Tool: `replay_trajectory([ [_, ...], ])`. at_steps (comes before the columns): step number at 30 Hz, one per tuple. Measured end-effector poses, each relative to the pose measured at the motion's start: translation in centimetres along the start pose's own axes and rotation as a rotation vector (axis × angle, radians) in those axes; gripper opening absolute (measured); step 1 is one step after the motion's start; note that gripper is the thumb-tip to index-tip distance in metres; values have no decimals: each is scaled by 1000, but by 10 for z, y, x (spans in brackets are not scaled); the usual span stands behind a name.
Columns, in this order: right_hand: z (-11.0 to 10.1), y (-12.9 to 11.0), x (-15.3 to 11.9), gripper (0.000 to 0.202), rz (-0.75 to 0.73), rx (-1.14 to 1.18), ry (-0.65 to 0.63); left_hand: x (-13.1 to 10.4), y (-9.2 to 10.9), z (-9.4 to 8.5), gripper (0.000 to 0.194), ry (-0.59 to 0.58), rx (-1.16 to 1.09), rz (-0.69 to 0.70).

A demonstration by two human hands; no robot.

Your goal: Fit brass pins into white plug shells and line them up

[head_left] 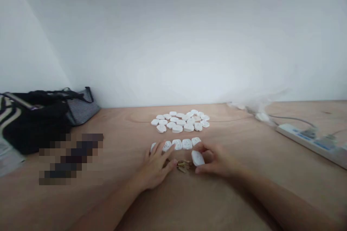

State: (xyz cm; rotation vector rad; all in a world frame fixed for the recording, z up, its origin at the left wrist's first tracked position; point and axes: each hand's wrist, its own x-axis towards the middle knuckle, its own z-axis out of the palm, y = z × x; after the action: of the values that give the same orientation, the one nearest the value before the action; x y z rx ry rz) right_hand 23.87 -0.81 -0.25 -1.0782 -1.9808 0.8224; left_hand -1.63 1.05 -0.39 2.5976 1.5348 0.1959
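My right hand [213, 158] grips a white rounded-square plastic piece [197, 158] between thumb and fingers, tilted just above the table. Fingers spread, my left hand [158, 162] lies over the left end of a row of similar white pieces [176, 144], partly hiding the leftmost ones. Small holes or marks show on the faces of the row pieces. Between my two hands sits a little pile of small brass-coloured metal parts [183, 166], near my left thumb. What each metal part is cannot be made out.
Behind the row lies a loose cluster of several more white pieces [177, 129]. A white power strip [295, 135] with plugs is at the right, beside a clear plastic bag [255, 106]. Black bag [35, 122] and striped pouch [81, 106] stand left, with a pixelated dark object [73, 158] nearer.
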Motion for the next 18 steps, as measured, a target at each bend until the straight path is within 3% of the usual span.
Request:
replay_trajectory([
  [4, -1, 0, 1, 45, -58, 0, 64, 0, 1, -1, 58, 6, 4, 7],
  [9, -18, 26, 6, 48, -96, 135, 121, 0, 0, -1, 59, 1, -9, 1],
  [12, -27, 45, 10, 41, -54, 106, 213, -1, -1, -2, 60, -8, -9, 6],
  [18, -34, 70, 14, 32, 24, -37, 218, -4, 2, -8, 76, -57, 20, 52],
])
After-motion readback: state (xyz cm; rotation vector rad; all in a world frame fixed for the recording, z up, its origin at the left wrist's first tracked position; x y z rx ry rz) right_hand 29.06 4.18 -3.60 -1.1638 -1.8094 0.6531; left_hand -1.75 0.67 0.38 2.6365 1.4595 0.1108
